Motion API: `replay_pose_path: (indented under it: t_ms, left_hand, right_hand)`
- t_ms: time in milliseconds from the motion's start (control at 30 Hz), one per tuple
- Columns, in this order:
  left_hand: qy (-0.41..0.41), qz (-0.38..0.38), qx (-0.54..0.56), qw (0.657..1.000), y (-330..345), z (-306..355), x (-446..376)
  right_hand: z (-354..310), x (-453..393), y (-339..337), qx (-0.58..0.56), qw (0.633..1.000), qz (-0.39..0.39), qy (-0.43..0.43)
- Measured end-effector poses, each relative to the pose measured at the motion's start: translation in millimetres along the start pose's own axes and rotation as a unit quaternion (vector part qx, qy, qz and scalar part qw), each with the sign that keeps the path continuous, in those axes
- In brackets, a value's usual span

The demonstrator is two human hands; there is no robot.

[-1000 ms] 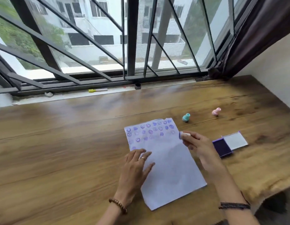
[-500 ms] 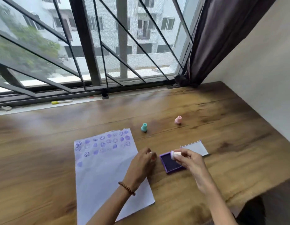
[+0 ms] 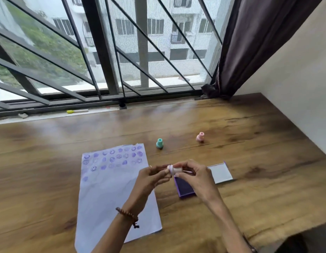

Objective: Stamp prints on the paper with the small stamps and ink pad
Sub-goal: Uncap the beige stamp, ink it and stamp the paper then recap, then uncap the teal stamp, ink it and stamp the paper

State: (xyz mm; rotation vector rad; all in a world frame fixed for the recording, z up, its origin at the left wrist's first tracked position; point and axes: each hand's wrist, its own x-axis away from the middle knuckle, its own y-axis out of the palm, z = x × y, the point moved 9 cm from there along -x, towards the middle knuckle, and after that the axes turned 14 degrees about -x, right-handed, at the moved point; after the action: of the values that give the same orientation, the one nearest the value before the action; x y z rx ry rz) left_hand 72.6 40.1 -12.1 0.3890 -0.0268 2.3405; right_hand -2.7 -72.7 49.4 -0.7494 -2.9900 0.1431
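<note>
A white sheet of paper (image 3: 111,194) lies on the wooden table (image 3: 250,161), its top third covered with purple smiley and blob prints. My right hand (image 3: 197,178) holds a small white stamp (image 3: 174,169) sideways in the air, above the open purple ink pad (image 3: 183,188). My left hand (image 3: 151,178) pinches the stamp's purple-stained end from the left. The pad's white lid (image 3: 220,172) lies open to the right. A teal stamp (image 3: 159,143) and a pink stamp (image 3: 200,137) stand upright further back.
A yellow-capped marker (image 3: 77,111) lies on the window sill behind the table. Black window bars run across the back, a dark curtain (image 3: 253,48) hangs at the right, and a white wall borders the table's right side.
My right hand carried the stamp from the paper to above the ink pad. My left hand left the paper and came up to touch the stamp. The camera turned right.
</note>
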Motion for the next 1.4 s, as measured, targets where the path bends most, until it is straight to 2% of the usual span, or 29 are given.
replay_pose_path:
  t_ms: [167, 333, 500, 533, 633, 767, 933, 1000, 1067, 1133, 1200, 1300, 1400]
  left_hand:
    - [0.019, -0.023, 0.006, 1.0, 2.8, 12.3, -5.7]
    - [0.027, -0.023, 0.019, 0.999, 5.8, 11.7, -16.4]
    - [0.001, 0.006, 0.111, 0.994, 12.3, -7.4, -33.5]
    - [0.004, 0.008, 0.117, 0.993, 15.8, -9.2, -38.2]
    - [0.017, 0.029, 0.065, 0.997, 23.3, -9.1, -56.1]
    - [0.06, 0.087, -0.135, 0.985, 22.8, 3.7, -85.2]
    - [0.026, 0.072, -0.216, 0.974, 31.5, 3.3, -111.6]
    - [0.022, 0.072, -0.248, 0.966, 31.4, 3.5, -111.6]
    - [0.023, 0.078, -0.257, 0.963, 28.0, 4.7, -104.9]
    - [0.008, 0.099, -0.26, 0.961, 17.6, -0.1, -93.0]
    - [-0.026, 0.142, -0.248, 0.958, -1.7, -9.3, -79.5]
    - [-0.059, 0.223, -0.219, 0.948, -31.2, -15.6, -65.5]
    - [-0.065, 0.235, -0.21, 0.947, -39.8, -11.9, -71.4]
  right_hand:
    - [-8.3, -5.7, -3.1, 0.006, 1.0, -0.014, -0.021]
    - [-3.1, -23.9, -5.3, -0.002, 0.999, -0.041, 0.013]
    - [30.9, -35.6, -16.2, -0.134, 0.988, 0.0, 0.077]
    - [36.6, -37.9, -17.5, -0.13, 0.989, 0.004, 0.077]
    - [51.1, -50.6, -26.6, -0.059, 0.995, 0.047, 0.072]
    - [55.2, -84.6, -42.3, 0.045, 0.991, 0.117, 0.042]
    - [56.9, -121.2, -41.1, 0.188, 0.975, 0.115, 0.021]
    - [60.4, -122.2, -39.2, 0.198, 0.973, 0.113, 0.027]
    - [62.4, -116.5, -40.6, 0.16, 0.978, 0.13, 0.04]
    - [64.8, -104.2, -46.6, 0.133, 0.973, 0.177, 0.063]
    - [64.8, -89.6, -47.5, 0.154, 0.961, 0.217, 0.073]
    - [64.5, -82.8, -23.6, 0.174, 0.966, 0.181, 0.068]
    - [66.0, -96.7, 7.4, 0.171, 0.977, 0.105, 0.069]
